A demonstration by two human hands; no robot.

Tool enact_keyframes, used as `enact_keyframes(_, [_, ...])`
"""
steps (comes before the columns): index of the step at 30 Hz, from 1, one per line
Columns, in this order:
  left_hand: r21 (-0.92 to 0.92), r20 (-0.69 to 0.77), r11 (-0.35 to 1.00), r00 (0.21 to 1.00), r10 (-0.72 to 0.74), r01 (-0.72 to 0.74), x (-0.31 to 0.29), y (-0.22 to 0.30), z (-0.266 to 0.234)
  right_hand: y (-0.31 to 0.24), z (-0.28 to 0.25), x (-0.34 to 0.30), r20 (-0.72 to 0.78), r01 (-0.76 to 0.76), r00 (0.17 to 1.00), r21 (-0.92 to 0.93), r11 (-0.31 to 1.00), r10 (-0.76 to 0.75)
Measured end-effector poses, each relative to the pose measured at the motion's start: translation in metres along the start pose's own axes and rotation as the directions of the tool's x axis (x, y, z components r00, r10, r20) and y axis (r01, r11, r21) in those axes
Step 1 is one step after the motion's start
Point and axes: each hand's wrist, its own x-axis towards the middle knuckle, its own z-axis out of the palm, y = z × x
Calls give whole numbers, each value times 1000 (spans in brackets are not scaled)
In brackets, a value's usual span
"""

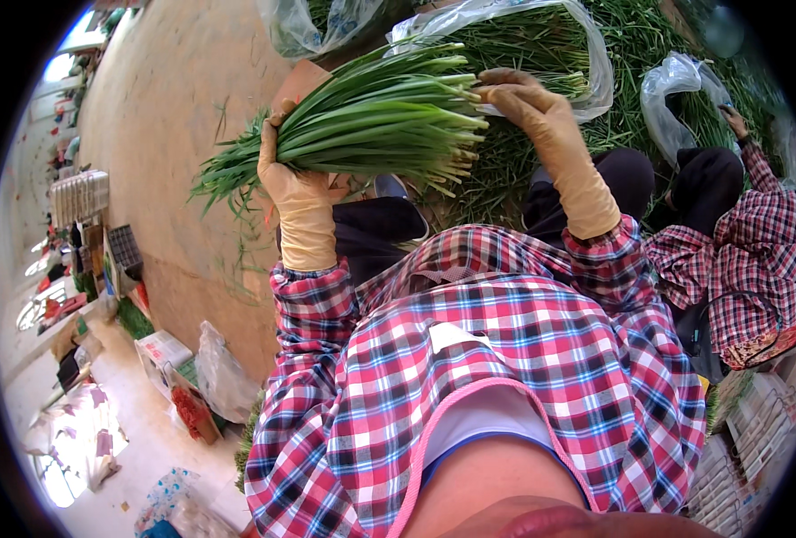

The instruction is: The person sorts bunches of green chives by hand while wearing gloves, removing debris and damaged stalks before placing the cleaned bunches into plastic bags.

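A thick bunch of green chives lies sideways in front of me, its pale cut ends toward the right and its leaf tips toward the left. My left hand, in a yellowish rubber glove, is wrapped round the leafy half. The glove on my right hand is stained brown at the fingers. Its fingertips come together in a pinch at the cut ends; whatever is between them is too small to tell. Beyond that hand, an open clear plastic bag surrounds more chives.
Loose chives cover the ground ahead and right. At the right a co-worker in a checked top sits with a hand by another clear bag. Another plastic bag stands at the top. Bare brown floor stretches left, with boxes beyond.
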Motion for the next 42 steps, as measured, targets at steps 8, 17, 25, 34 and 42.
enact_keyframes(8, [66,1,998,1000,16,-16,-7,-7,22,13,27,-3,-90,37,996,227,973,-16])
enact_keyframes(17, [33,-366,999,929,49,-40,3,8,-12,-34,-10,-21,37,432,678,-829,356,-735])
enact_keyframes(25, [11,-357,1000,934,-22,27,14,-3,0,-30,31,-10,439,778,623,-437,452,-648])
enact_keyframes(34, [111,-363,994,931,45,-5,21,0,-23,-14,-15,-18,96,38,995,-111,993,-27])
enact_keyframes(42, [195,-350,978,926,142,-76,22,-2,-10,-24,31,-23,354,167,925,-56,984,-137])
